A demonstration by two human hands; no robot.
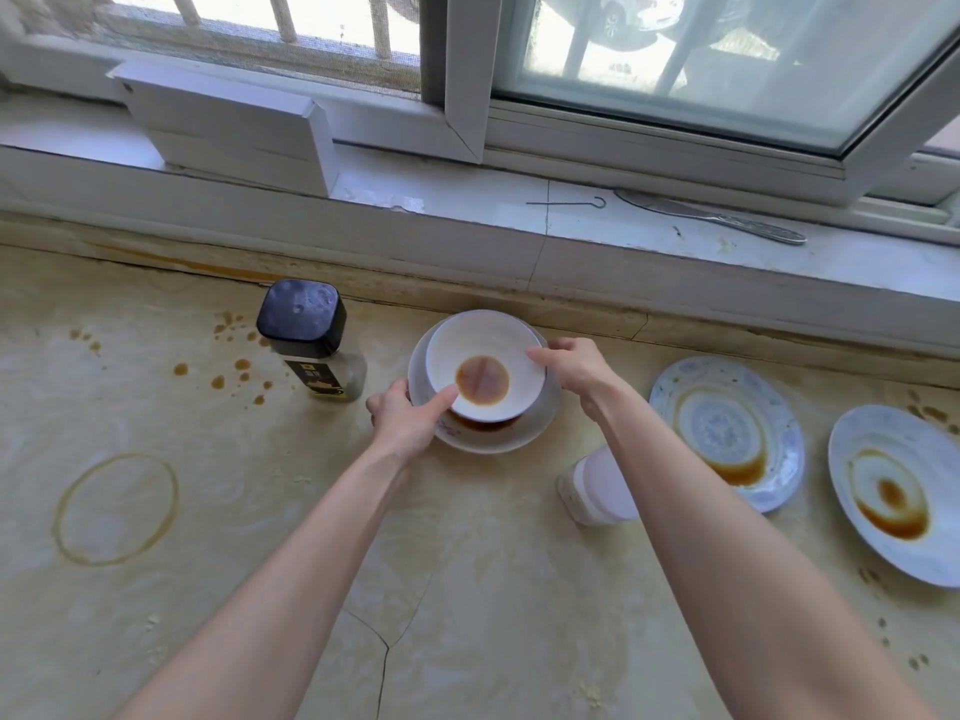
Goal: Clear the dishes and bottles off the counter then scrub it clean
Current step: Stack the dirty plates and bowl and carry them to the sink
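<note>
A small white bowl [488, 345] with brown sauce in its bottom sits inside a larger white bowl [524, 433] at the middle of the beige counter [260, 511]. My left hand [408, 420] grips the stacked bowls at their left rim, thumb over the small bowl's edge. My right hand [574, 368] pinches the small bowl's right rim. A clear bottle with a black square cap [306, 330] stands just left of the bowls. A white bottle [592, 485] stands under my right forearm. Two sauce-stained plates, a blue-patterned plate [727, 428] and a pale plate [893, 491], lie at the right.
Brown drips [234, 376] and a ring stain [117, 509] mark the counter's left part; more drips [898, 641] dot the right. A white box [228, 122], a metal hook [569, 202] and a metal spatula [711, 215] lie on the window sill behind.
</note>
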